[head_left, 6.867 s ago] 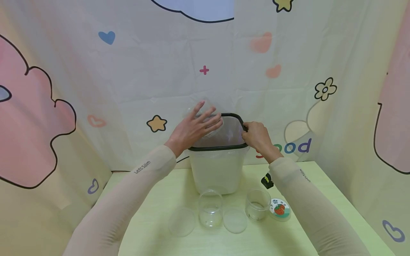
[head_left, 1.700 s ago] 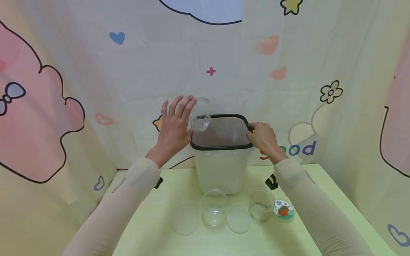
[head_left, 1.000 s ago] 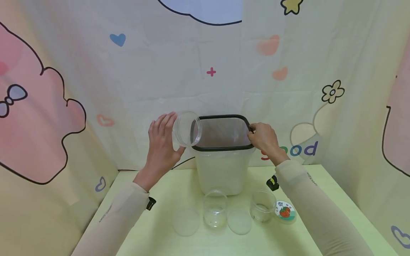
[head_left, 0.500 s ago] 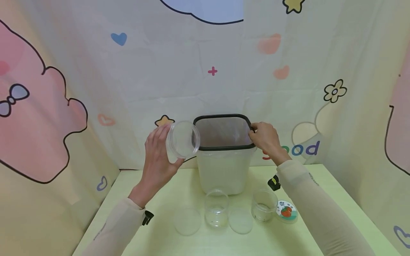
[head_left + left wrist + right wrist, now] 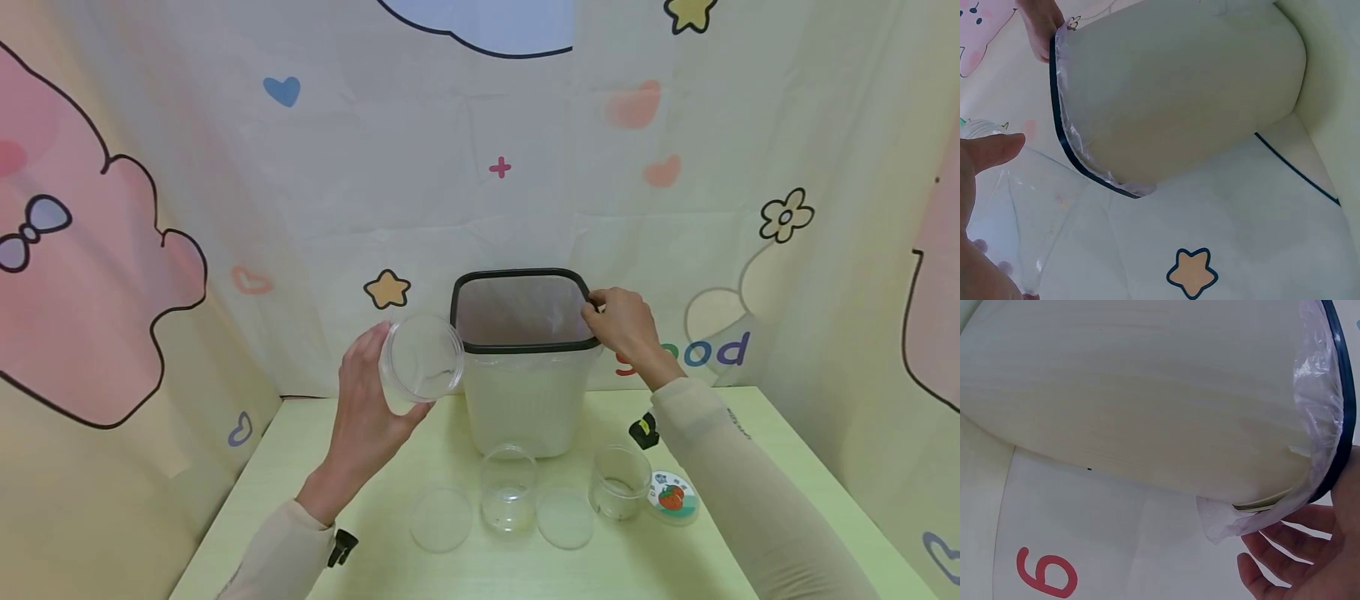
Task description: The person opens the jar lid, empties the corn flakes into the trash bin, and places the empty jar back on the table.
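My left hand (image 5: 363, 429) grips a clear plastic jar (image 5: 423, 358) around its side, in front of the bin's left edge and above the table. The jar is tilted, its round rim turned toward the head camera. In the left wrist view, the see-through wall of the jar (image 5: 1029, 212) shows between thumb and fingers. With fingers and thumb at the black rim, my right hand (image 5: 624, 329) holds the right side of a whitish trash bin (image 5: 521, 400). A thin plastic liner bag (image 5: 1313, 394) is folded over the bin's edge in the right wrist view.
Two more clear jars, one tall (image 5: 508, 500) and one shorter (image 5: 619, 487), stand before the bin. Beside them lie two translucent lids, left (image 5: 441, 521) and middle (image 5: 566, 518), and a lid with a red fruit print (image 5: 672, 497). A patterned curtain (image 5: 420, 167) hangs behind.
The left hand has brought the jar from over the bin's opening leftward, down and nearer, turning its rim toward the head camera. The right hand has stayed at the bin's rim.
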Available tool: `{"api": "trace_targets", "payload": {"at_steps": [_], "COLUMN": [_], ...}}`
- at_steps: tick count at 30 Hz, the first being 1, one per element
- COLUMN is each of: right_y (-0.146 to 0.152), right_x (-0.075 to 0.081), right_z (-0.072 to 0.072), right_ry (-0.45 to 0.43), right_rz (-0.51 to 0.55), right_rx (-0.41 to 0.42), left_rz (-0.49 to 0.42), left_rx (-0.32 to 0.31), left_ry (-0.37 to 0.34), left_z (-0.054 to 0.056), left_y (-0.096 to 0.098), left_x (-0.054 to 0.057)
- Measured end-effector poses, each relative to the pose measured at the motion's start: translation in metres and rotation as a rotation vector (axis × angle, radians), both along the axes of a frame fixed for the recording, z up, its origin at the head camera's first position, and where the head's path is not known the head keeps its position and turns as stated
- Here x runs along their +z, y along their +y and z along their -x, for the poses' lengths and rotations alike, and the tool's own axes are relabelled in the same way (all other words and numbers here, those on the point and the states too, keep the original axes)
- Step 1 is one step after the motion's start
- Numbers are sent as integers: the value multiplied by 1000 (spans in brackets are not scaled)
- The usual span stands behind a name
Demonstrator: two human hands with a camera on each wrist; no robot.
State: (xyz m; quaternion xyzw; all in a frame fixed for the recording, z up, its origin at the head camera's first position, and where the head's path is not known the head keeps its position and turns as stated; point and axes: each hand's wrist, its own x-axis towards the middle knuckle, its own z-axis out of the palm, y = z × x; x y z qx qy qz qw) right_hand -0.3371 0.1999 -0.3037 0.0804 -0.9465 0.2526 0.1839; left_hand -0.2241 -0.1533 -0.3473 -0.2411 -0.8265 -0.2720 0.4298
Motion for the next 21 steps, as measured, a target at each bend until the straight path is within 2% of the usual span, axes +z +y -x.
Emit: {"api": "trace_targets", "payload": {"at_steps": [11,21], "right_y": [-2,-3], "right_x": [-1,-6], "right_z": [-2,-9], "right_ry": [-31,60], "right_rz": [49,7], "right_rx": [-20,33], "left_rz": [-64,-113], "left_rx": [20,31], "left_ry": [-74,-147], "left_z": [-7,-10], "left_y": [-3,-7], "left_x": [-28,-48]}}
